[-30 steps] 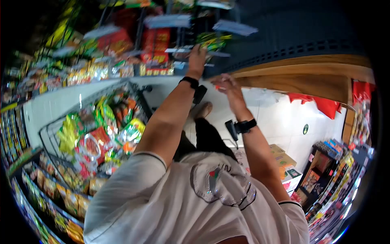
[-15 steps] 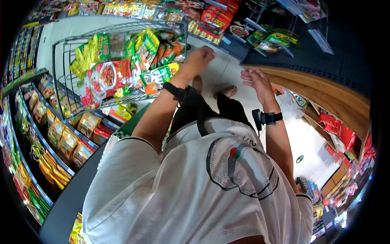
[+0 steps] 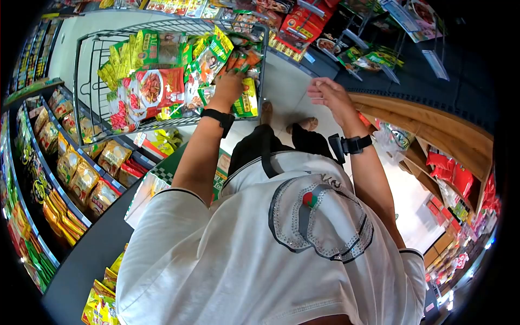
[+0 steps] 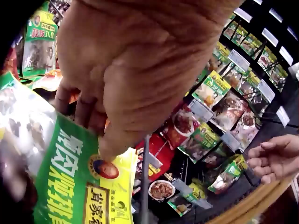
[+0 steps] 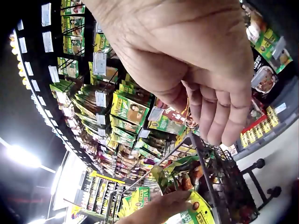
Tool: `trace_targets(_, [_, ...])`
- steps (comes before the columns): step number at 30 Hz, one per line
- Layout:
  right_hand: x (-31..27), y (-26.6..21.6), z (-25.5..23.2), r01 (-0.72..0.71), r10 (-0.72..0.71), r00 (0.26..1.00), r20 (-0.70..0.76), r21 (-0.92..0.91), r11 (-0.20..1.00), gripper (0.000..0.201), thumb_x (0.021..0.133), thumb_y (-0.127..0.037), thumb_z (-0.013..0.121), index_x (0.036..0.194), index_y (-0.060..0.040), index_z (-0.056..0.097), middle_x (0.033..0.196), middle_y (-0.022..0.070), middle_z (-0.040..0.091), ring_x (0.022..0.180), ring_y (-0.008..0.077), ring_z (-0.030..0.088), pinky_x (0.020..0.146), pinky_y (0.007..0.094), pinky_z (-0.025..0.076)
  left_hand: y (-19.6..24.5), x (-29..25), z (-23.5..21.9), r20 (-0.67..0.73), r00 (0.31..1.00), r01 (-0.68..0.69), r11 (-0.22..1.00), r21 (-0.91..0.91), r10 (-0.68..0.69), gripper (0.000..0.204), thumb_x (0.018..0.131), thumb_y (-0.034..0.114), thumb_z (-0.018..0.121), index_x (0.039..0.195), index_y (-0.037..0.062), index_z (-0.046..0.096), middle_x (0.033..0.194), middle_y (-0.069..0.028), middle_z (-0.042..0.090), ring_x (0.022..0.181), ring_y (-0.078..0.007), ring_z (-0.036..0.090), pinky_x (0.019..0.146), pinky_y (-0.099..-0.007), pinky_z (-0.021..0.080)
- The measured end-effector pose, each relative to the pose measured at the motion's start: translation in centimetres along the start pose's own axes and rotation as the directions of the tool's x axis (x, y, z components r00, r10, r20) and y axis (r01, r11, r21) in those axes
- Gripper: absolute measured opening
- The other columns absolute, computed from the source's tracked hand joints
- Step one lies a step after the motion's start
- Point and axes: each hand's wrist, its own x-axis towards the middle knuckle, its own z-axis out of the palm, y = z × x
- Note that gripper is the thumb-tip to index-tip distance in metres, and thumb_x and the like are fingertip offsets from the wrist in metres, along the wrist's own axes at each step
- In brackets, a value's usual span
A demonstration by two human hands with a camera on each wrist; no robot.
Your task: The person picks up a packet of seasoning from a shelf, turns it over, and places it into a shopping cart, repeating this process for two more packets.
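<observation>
In the head view my left hand (image 3: 228, 88) is inside the wire cart (image 3: 77, 97), over packets at its near right side. The left wrist view shows its thumb at the edge of a green and yellow packet (image 4: 70, 172); the other fingers dip behind that packet and their tips are hidden, so I cannot tell whether they grip. My right hand (image 3: 331, 98) hangs in the air right of the cart, holding nothing, fingers relaxed and close together. A red packet (image 3: 154, 89) and yellow-green packets (image 3: 122, 57) lie left of my left hand.
Dark racks with hanging packets (image 3: 374, 57) stand at the upper right, above a wooden shelf edge (image 3: 422, 122). Shelves of bagged goods (image 3: 81, 181) curve along the left. A green and white box (image 3: 146, 189) is beside my left arm. My feet are on the pale floor.
Both hands have drawn back from the hanging packets. My left hand has moved left and into the cart; my right has moved slightly left. The cart shows further right than half a second ago.
</observation>
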Motion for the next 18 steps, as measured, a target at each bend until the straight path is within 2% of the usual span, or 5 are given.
trace_targets(4, [-1.2, -0.2, 0.4, 0.015, -0.015, 1.000, -0.023, 0.006, 1.000, 0.031, 0.099, -0.028, 0.052, 0.117, -0.0043, 0.059, 0.110, 0.0122, 0.066, 0.100, 0.0198, 0.064, 0.085, 0.0328, 0.051, 1.0, 0.6, -4.8, 0.141, 0.990, 0.058, 0.951, -0.303, -0.015, 0.026, 0.083, 0.015, 0.064, 0.108, 0.0050, 0.066, 0.098, -0.0182, 0.067, 0.100, -0.0332, 0.062, 0.085, -0.0414, 0.048])
trace_targets(11, [-2.0, -0.1, 1.4, 0.076, -0.075, 0.997, -0.036, 0.020, 0.997, 0.033, 0.099, -0.029, 0.053, 0.119, -0.0030, 0.058, 0.112, 0.0125, 0.065, 0.101, 0.0200, 0.063, 0.087, 0.0328, 0.050, 2.3, 2.8, -10.7, 0.169, 0.984, 0.073, 0.744, -0.665, 0.054, 0.032, 0.089, 0.017, 0.064, 0.117, 0.0006, 0.061, 0.100, -0.0188, 0.068, 0.093, -0.0319, 0.066, 0.083, -0.0350, 0.050])
trace_targets(12, [-2.1, -0.1, 1.5, 0.080, -0.079, 0.996, -0.037, 0.032, 0.996, 0.033, 0.099, -0.029, 0.053, 0.119, -0.0029, 0.058, 0.112, 0.0126, 0.065, 0.101, 0.0201, 0.063, 0.087, 0.0328, 0.050, 0.3, 3.4, -8.1, 0.136, 0.989, 0.036, 0.820, -0.572, 0.052, 0.029, 0.090, 0.019, 0.060, 0.113, 0.0004, 0.061, 0.098, -0.0245, 0.066, 0.094, -0.0387, 0.065, 0.081, -0.0434, 0.050])
trace_targets(16, [-3.0, 0.4, 1.6, 0.065, -0.061, 0.996, -0.059, 0.058, 0.996, 0.034, 0.099, -0.030, 0.053, 0.119, -0.0030, 0.058, 0.111, 0.0128, 0.065, 0.100, 0.0203, 0.063, 0.087, 0.0329, 0.050, -1.0, 3.0, -6.8, 0.014, 0.992, 0.122, 0.965, -0.232, -0.122, 0.027, 0.091, 0.018, 0.058, 0.115, 0.0059, 0.061, 0.095, -0.0224, 0.067, 0.088, -0.0411, 0.064, 0.073, -0.0495, 0.051])
trace_targets(18, [-3.3, 0.8, 1.7, 0.034, -0.028, 0.997, -0.078, 0.070, 0.997, 0.033, 0.099, -0.029, 0.052, 0.119, -0.0030, 0.058, 0.110, 0.0128, 0.065, 0.099, 0.0204, 0.063, 0.086, 0.0329, 0.051, -2.5, 2.6, -3.9, -0.068, 0.989, 0.114, 0.968, -0.224, -0.132, 0.028, 0.090, 0.020, 0.058, 0.115, 0.0073, 0.062, 0.095, -0.0215, 0.068, 0.087, -0.0399, 0.065, 0.071, -0.0504, 0.051])
